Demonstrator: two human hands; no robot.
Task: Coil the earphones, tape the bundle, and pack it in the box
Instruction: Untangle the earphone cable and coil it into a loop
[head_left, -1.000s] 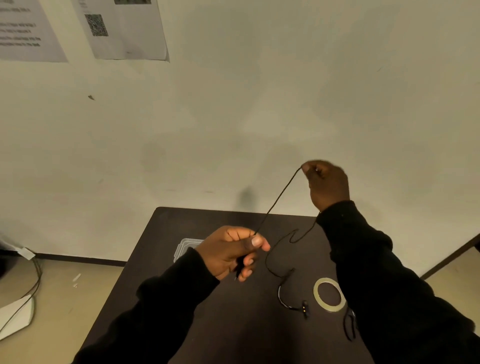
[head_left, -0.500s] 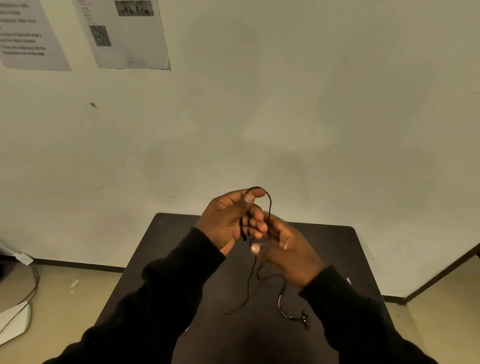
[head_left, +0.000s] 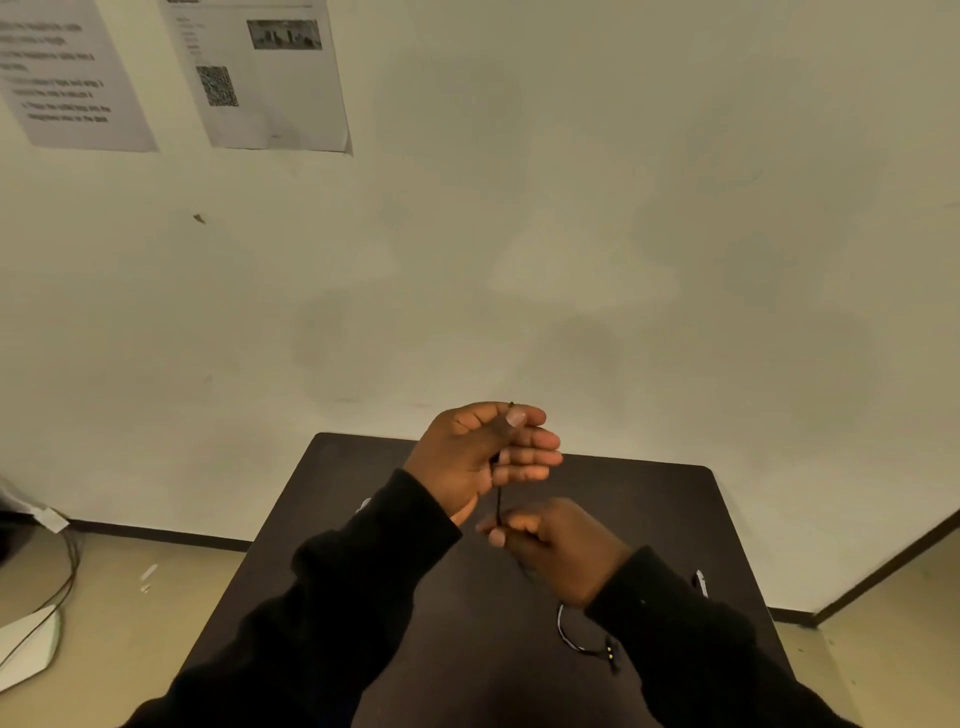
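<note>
Overhead, two hands, left (head_left: 470, 457) and right (head_left: 558, 543), one earphone cord (head_left: 498, 501) between

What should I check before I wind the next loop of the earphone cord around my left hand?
1. Cord held at the left hand: ok, thumb presses it against the fingers.
2. Right hand pinching the earphone cord below: ok, a short taut stretch runs between the hands.
3. Loose end free: ok, the earbud end lies on the black table, apparently unsnagged.
4. Loops already wound stay tidy: cannot tell, hidden by the left fingers.
5. Tape within reach: cannot tell, the right sleeve covers that part of the table.
6. Box ready: cannot tell, only a pale sliver shows behind the left wrist.
</note>
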